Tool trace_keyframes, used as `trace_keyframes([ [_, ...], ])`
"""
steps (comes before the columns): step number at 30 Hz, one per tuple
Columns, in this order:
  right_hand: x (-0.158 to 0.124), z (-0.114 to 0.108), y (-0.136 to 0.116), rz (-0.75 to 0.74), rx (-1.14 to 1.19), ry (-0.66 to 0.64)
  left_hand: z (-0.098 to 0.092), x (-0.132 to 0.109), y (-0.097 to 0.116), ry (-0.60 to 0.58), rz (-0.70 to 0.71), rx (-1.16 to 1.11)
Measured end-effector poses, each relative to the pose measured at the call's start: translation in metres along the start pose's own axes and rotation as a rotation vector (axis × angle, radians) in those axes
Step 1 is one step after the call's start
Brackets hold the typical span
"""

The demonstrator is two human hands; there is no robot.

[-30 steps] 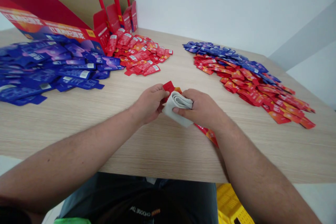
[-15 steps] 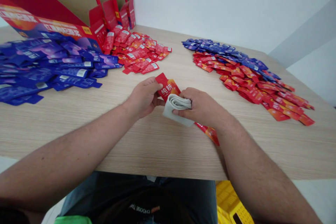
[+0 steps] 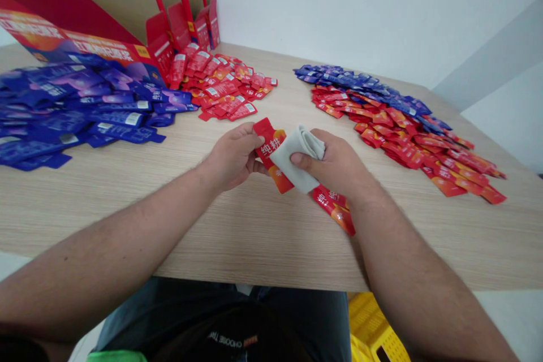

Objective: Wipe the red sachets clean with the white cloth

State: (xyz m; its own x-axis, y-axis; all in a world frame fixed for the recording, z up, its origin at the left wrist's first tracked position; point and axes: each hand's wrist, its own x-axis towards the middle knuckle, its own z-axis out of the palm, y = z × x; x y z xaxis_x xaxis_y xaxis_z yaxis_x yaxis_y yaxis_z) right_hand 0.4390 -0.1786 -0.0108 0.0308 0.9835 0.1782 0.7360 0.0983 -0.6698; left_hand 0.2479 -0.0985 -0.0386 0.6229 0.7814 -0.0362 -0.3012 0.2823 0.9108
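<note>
Between thumb and fingers, my left hand [image 3: 236, 154] grips the upper end of a red and orange sachet [image 3: 268, 147] with white lettering. My right hand [image 3: 335, 159] is closed around a folded pale grey cloth [image 3: 297, 161], its thumb on top. The cloth lies against the sachet's right side and hides part of it. Under my right wrist, more red sachets [image 3: 335, 206] rest on the table, partly covered by the hand and cloth.
Blue sachets [image 3: 80, 104] lie heaped at left, beside a pile of red sachets [image 3: 224, 83]. Open red cartons [image 3: 106, 45] stand behind them. At right are rows of blue sachets [image 3: 365, 82] and red sachets [image 3: 407, 136]. A yellow crate [image 3: 373, 328] sits below the table edge.
My right hand has moved up and slightly right with the cloth, which has tilted. More of the held sachet's lower part and the sachets under my wrist now show. My left hand has barely moved.
</note>
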Motion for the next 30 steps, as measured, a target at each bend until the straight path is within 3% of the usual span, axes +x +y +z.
trace_keyframes([
  [2, 0.001, 0.001, 0.001, 0.011, 0.026, 0.105, 0.003, -0.003, -0.003, -0.045, -0.063, 0.065],
  [6, 0.0, 0.003, 0.0, -0.008, 0.036, 0.053, 0.007, -0.007, -0.008, -0.081, -0.093, 0.158],
  [11, 0.0, 0.003, -0.004, 0.03, -0.067, 0.219, 0.005, -0.008, -0.01, -0.167, -0.092, 0.261],
  [15, 0.0, 0.006, -0.006, -0.001, -0.118, 0.242, 0.005, -0.008, -0.01, -0.139, -0.084, 0.243],
  [18, -0.002, 0.01, -0.009, -0.074, -0.161, 0.196, 0.005, -0.004, -0.008, -0.058, -0.042, 0.147],
  [21, -0.005, 0.014, -0.011, -0.237, -0.194, 0.055, 0.002, 0.0, -0.004, 0.04, 0.008, 0.02],
  [23, -0.006, 0.014, -0.012, -0.349, -0.199, -0.078, 0.0, 0.003, -0.002, 0.051, 0.029, -0.022],
  [25, -0.006, 0.01, -0.009, -0.362, -0.186, -0.117, -0.001, 0.004, 0.0, 0.037, 0.033, -0.023],
  [26, -0.004, 0.008, -0.006, -0.32, -0.178, -0.057, -0.001, 0.004, 0.0, 0.03, 0.028, -0.016],
  [30, 0.007, 0.003, 0.012, -0.048, -0.024, 0.42, -0.002, 0.001, -0.001, 0.012, 0.001, -0.02],
])
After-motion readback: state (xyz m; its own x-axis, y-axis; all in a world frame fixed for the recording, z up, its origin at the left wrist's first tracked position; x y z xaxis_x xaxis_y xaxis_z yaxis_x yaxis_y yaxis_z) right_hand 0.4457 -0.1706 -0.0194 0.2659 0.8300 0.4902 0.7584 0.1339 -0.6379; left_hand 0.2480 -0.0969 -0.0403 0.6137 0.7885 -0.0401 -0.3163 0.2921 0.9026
